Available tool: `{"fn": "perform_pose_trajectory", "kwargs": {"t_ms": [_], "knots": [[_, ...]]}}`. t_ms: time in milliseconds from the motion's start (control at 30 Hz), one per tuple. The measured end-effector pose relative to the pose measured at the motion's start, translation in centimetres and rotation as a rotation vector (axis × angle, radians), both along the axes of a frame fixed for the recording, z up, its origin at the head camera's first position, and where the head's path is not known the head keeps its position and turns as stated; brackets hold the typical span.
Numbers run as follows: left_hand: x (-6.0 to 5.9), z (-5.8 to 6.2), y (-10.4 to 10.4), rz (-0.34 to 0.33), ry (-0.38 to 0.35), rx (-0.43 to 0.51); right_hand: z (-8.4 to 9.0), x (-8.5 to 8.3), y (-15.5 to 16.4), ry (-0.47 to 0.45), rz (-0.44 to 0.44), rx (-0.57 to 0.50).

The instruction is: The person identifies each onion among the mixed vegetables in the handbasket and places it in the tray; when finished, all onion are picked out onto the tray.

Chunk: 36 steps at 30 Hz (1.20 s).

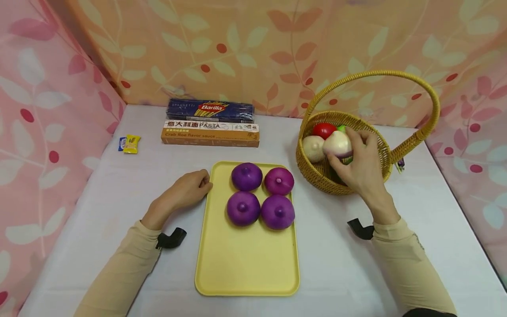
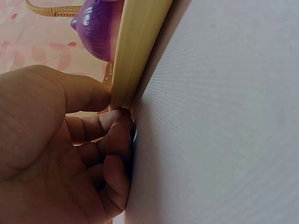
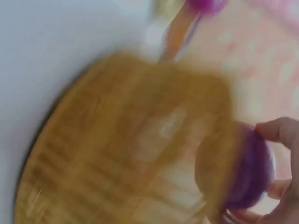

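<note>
Right hand lifting an onion at the basket rim, left hand steadying the tray

The right hand's fingers (image 1: 358, 140) were curled round a pale, purple-tinged onion (image 1: 337, 143), the right hand (image 1: 362, 165) holding it just above the rim of the wicker basket (image 1: 317, 174), where a second pale onion (image 1: 313, 148) and a red tomato (image 1: 324, 130) lay inside. The left hand (image 1: 191, 189) rested on the white table (image 1: 119, 193), its fingers curled loosely with the tips against the left edge of the yellow tray (image 1: 245, 264), gripping nothing. Four purple onions (image 1: 261, 196) already sat on the tray, so this looked like the carry of a fifth; the next move called for a free spot below them. Behind the tray, a blue box read "Barilla" and "SPAGHETTI" (image 1: 210, 109); the orange box (image 1: 210, 133) read "PASTA" and "Crab Roe flavor sauce". Two small packets (image 1: 129, 143) lay left, print unreadable.
</note>
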State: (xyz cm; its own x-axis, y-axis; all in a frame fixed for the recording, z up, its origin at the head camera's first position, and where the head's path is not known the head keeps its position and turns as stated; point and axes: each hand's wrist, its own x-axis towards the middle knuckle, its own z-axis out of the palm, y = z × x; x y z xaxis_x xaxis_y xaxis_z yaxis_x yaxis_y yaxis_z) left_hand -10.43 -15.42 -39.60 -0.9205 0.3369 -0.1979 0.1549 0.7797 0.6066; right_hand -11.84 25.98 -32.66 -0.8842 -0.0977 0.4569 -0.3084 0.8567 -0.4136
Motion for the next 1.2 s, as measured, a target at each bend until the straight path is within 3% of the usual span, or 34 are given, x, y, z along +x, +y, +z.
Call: {"fn": "perform_pose_trajectory", "kwargs": {"t_ms": [133,300,467,767,967,1200], "knots": [[-0.2,0.1,-0.1,0.006,-0.003,-0.005,0.8,4.0,-3.9,-0.059,0.315,-0.013],[-0.3,0.1,-0.3,0.008,-0.003,0.000,0.0,8.0,-8.4,-0.078,0.695,0.093],[-0.1,-0.1,-0.3,0.004,0.000,0.003,-1.7,10.5,-11.3,-0.024,0.892,0.233],[0.0,-0.2,-0.1,-0.003,0.015,0.001,-3.4,11.8,-12.7,-0.003,0.932,0.333],[0.0,-0.1,0.0,-0.008,0.021,-0.002,-3.8,12.0,-13.0,0.012,0.900,0.434],[-0.1,0.0,0.0,-0.010,0.020,0.001,-4.0,12.1,-13.2,-0.012,0.873,0.451]]}}
